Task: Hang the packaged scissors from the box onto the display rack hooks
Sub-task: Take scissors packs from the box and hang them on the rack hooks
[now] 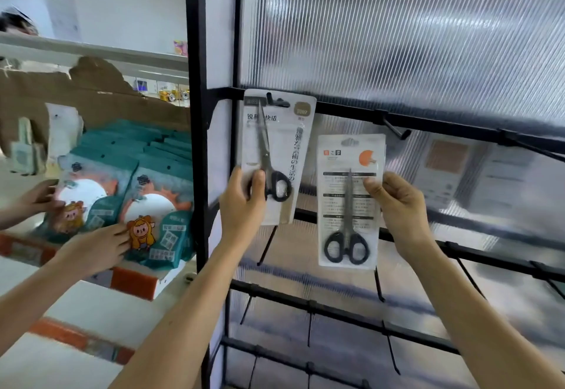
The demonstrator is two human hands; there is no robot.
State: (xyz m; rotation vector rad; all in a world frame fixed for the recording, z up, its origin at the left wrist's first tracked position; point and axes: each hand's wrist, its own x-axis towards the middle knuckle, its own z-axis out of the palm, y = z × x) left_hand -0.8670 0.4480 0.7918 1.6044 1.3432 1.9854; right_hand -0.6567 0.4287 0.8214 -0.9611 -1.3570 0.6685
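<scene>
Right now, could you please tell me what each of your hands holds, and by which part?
Left hand pinches the left pack at its lower left edge; right hand pinches the right pack by its right edge, midway up.

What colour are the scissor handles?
Black handles in both the left pack and right pack; head view.

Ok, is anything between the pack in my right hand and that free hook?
Nothing visible. The hook is bare, and the pack in the right hand sits just below and left of it, with open space between.
</scene>
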